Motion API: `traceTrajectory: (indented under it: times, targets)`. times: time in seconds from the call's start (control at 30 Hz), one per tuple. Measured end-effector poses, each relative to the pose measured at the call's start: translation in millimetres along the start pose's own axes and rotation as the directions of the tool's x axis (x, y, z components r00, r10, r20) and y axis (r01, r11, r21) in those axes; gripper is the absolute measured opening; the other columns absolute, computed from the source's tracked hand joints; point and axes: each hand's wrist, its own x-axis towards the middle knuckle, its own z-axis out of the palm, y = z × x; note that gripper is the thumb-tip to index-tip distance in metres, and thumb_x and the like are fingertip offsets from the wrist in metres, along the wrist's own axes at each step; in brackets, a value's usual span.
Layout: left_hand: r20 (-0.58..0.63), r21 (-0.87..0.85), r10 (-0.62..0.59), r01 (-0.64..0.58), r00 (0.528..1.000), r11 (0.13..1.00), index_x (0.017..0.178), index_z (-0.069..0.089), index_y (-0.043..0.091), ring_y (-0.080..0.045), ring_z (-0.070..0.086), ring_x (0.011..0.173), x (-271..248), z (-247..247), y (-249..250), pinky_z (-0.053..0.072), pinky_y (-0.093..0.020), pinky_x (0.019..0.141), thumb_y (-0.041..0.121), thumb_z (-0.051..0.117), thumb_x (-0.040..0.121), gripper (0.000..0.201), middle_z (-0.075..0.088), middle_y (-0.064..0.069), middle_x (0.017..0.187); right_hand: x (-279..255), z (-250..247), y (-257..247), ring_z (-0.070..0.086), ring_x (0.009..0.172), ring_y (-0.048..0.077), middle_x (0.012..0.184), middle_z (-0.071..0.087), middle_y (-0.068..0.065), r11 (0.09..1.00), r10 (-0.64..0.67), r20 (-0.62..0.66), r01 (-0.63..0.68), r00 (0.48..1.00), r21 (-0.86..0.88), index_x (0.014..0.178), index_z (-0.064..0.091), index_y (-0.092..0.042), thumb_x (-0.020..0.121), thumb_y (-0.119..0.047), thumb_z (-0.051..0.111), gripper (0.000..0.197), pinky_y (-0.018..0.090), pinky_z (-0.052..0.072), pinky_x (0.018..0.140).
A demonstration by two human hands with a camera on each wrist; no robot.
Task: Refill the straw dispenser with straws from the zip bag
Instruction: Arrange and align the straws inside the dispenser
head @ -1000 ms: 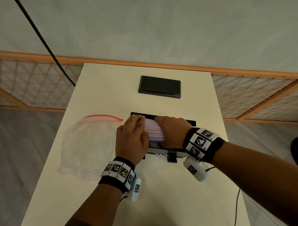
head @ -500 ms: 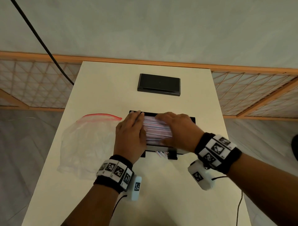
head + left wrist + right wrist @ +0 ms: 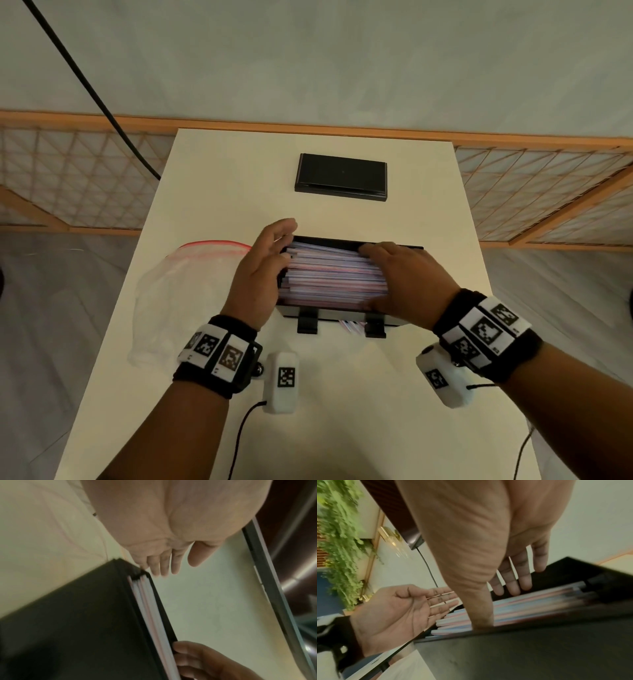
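At table centre in the head view, the black straw dispenser sits open and filled with striped straws. A second ago both hands bunched over the middle of the pile; now they have spread to its ends, so the load looks settled and the levelling nearly done. The left hand, fingers straight and splayed, stands against the straw ends at 9 o'clock. The right hand lies flat on the pile at 3 o'clock. The zip bag, slack and apparently emptied, lies at 9 o'clock; a black lid rests at 12.

From the left wrist, blurred, the palm hovers open beside the dispenser's corner.

From the right wrist, the thumb dips among the straws, fingers extended.

Everything rests on a cream table, with lattice screens behind, a pale wall and a hanging black cable.
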Motion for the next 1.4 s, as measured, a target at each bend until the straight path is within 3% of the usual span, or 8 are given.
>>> traceTrajectory:
  times: [0.1, 0.2, 0.37, 0.57, 0.7, 0.93, 1.2, 1.4]
  targets:
    - [0.116, 0.433, 0.140, -0.177, 0.983, 0.884, 0.143, 0.050, 0.025, 0.005, 0.043, 0.134, -4.1, -5.5, 3.5, 0.035, -0.014, 0.111, 0.007, 0.057, 0.091, 0.055, 0.049, 0.011, 0.146, 6.5, 6.7, 0.5, 0.061, 0.119, 0.022, 0.136, 0.057, -0.001, 0.998, -0.008, 0.069, 0.012, 0.998, -0.057, 0.154, 0.031, -0.026, 0.079, -0.051, 0.075, 0.090, 0.041, 0.047, 0.107]
    - [0.330, 0.715, 0.093, -0.313, 0.939, 0.625, 0.150, 0.042, 0.025, -0.010, 0.041, 0.138, 2.0, -1.9, 3.6, 0.036, -0.030, 0.115, 0.037, 0.069, 0.088, 0.069, 0.042, 0.007, 0.153, 14.4, 13.9, 0.8, 0.061, 0.116, 0.024, 0.133, 0.054, 0.000, 0.997, -0.007, 0.124, 0.017, 0.992, -0.079, 0.152, 0.032, -0.028, 0.080, -0.050, 0.073, 0.086, 0.042, 0.048, 0.103]
    - [0.372, 0.862, -0.160, -0.277, 0.914, 0.425, 0.154, 0.030, 0.025, -0.019, 0.045, 0.136, 24.7, 3.4, 4.0, 0.042, -0.045, 0.107, 0.056, 0.070, 0.080, 0.090, 0.042, 0.003, 0.153, 19.6, 17.1, 1.1, 0.059, 0.114, 0.029, 0.126, 0.055, 0.003, 0.990, 0.017, 0.164, 0.007, 0.986, -0.141, 0.139, 0.045, -0.026, 0.077, -0.051, 0.076, 0.074, 0.042, 0.049, 0.096]
    - [0.358, 0.929, -0.299, -0.303, 0.885, 0.213, 0.132, 0.049, 0.025, -0.023, 0.057, 0.111, 38.9, 18.9, 11.8, 0.040, -0.040, 0.084, 0.045, 0.074, 0.077, 0.063, 0.051, 0.001, 0.126, 19.5, 16.0, 0.8, 0.067, 0.100, 0.028, 0.115, 0.064, 0.005, 0.997, 0.037, 0.195, -0.022, 0.980, -0.076, 0.129, 0.045, -0.019, 0.075, -0.044, 0.080, 0.069, 0.041, 0.058, 0.085]
    - [0.329, 0.942, -0.331, -0.285, 0.884, 0.176, 0.122, 0.054, 0.023, -0.023, 0.060, 0.100, 38.4, 25.1, 12.9, 0.040, -0.042, 0.087, 0.037, 0.075, 0.079, 0.050, 0.050, -0.001, 0.121, 21.5, 14.5, -3.4, 0.069, 0.095, 0.029, 0.109, 0.068, 0.005, 0.993, 0.069, 0.210, -0.047, 0.975, -0.109, 0.130, 0.043, -0.017, 0.075, -0.047, 0.079, 0.072, 0.040, 0.059, 0.077]
    - [0.301, 0.937, -0.116, -0.270, 0.947, 0.223, 0.118, 0.051, 0.024, -0.015, 0.045, 0.077, 26.7, 20.0, 10.0, 0.035, -0.035, 0.073, 0.029, 0.074, 0.076, 0.048, 0.048, 0.003, 0.119, 5.3, 13.7, -7.6, 0.063, 0.108, 0.025, 0.120, 0.063, -0.002, 0.987, 0.051, -0.031, -0.055, 0.998, -0.153, 0.134, 0.043, -0.025, 0.083, -0.050, 0.069, 0.062, 0.044, 0.046, 0.097]
    - [0.355, 0.895, -0.062, -0.320, 0.933, 0.310, 0.144, 0.042, 0.031, -0.018, 0.056, 0.119, 26.2, 3.3, 13.9, 0.041, -0.042, 0.098, 0.051, 0.075, 0.078, 0.077, 0.054, 0.007, 0.137, -10.5, -6.8, -5.3, 0.060, 0.112, 0.020, 0.130, 0.057, -0.005, 0.997, 0.062, 0.010, -0.063, 0.998, 0.040, 0.143, 0.039, -0.030, 0.078, -0.062, 0.073, 0.081, 0.048, 0.045, 0.104]
    - [0.379, 0.837, -0.096, -0.296, 0.920, 0.461, 0.133, 0.055, 0.034, -0.010, 0.061, 0.110, 25.2, -20.0, 25.9, 0.046, -0.046, 0.101, 0.060, 0.073, 0.078, 0.063, 0.058, 0.016, 0.134, -21.4, -26.1, 11.4, 0.062, 0.110, 0.022, 0.124, 0.066, 0.000, 0.993, 0.109, 0.037, -0.110, 0.993, 0.030, 0.133, 0.056, -0.026, 0.093, -0.042, 0.064, 0.044, 0.037, 0.051, 0.095]
